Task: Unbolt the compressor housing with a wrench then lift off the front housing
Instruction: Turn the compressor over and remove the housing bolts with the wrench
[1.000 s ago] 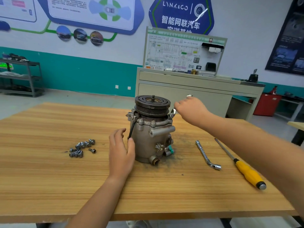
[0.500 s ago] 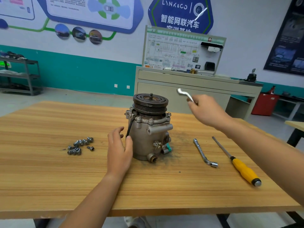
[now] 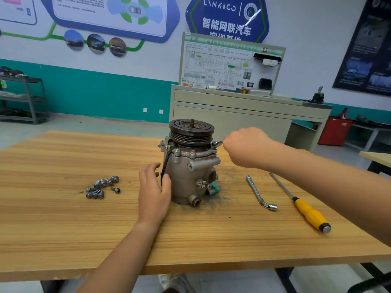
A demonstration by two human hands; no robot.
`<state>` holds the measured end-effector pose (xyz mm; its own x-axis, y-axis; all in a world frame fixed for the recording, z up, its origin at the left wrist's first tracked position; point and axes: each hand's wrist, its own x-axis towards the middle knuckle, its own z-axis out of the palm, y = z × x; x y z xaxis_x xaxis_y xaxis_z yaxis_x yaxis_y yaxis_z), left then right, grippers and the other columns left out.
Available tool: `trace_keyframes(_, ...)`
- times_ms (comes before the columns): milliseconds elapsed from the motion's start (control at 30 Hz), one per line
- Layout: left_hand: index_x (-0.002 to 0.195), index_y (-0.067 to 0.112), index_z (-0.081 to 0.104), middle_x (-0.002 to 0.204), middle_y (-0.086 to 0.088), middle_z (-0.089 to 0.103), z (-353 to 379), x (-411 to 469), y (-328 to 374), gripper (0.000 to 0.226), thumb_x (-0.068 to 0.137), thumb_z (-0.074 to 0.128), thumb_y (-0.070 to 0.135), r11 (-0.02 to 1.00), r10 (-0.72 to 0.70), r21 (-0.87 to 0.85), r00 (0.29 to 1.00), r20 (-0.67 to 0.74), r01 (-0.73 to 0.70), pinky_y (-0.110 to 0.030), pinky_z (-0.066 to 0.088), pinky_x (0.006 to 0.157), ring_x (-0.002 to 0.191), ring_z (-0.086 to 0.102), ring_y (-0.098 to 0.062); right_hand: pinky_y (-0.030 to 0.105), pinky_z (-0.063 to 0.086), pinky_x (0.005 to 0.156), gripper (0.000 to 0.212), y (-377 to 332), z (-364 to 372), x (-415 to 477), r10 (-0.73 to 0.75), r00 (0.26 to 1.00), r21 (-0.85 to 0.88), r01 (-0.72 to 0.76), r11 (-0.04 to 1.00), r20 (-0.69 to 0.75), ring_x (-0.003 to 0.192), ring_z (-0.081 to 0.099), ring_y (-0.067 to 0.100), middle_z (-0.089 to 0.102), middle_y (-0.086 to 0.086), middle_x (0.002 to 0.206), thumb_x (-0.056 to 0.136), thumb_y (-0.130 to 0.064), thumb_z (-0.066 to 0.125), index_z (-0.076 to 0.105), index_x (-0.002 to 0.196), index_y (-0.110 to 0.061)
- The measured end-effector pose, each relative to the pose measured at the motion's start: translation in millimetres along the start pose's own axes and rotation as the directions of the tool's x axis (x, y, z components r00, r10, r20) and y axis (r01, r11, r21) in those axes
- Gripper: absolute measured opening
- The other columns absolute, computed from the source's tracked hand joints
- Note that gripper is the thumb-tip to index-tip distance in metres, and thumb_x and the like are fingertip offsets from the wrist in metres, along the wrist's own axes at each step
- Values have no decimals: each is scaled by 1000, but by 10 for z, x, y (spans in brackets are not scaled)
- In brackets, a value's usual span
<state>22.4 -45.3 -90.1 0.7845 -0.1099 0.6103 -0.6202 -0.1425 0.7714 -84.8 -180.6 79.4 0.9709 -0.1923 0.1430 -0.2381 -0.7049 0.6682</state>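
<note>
A grey metal compressor [image 3: 188,174] stands upright on the wooden table [image 3: 63,229], its dark grooved pulley [image 3: 191,132] on top and bolts around the front housing flange [image 3: 190,153]. My left hand [image 3: 153,193] presses flat against the compressor's left side. My right hand [image 3: 246,146] is closed on a small silver wrench [image 3: 218,143], whose head sits at a bolt on the flange's right edge. Most of the wrench is hidden in my fist.
Several loose bolts [image 3: 101,187] lie left of the compressor. An L-shaped socket wrench [image 3: 260,193] and a yellow-handled screwdriver [image 3: 309,214] lie to the right. Dark grime marks the table around the compressor's base. A grey cabinet [image 3: 243,115] stands behind the table.
My right hand, which had lifted the wrench up and away to the right, has come back down and set the wrench head on the right flange bolt. My left hand stays put.
</note>
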Motion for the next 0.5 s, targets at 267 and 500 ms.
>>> trace_keyframes(267,129,9,45,120,3,38,32,26,1,35,94,46,15,1000,1,-9,1000,4,-1,-24,33,91,108,45,-11,25,26,43,26,300,163,175,-17,999,-98,14,995,-34,51,39,14,40,-1,62,91,-5,40,56,111,-12)
trace_keyframes(500,127,11,47,117,5,38,35,25,-29,34,93,48,12,1000,4,-15,999,-32,-5,-20,31,87,103,47,-10,31,37,91,25,83,453,618,63,971,114,-38,993,-230,96,59,27,66,7,104,92,-2,42,54,112,-11)
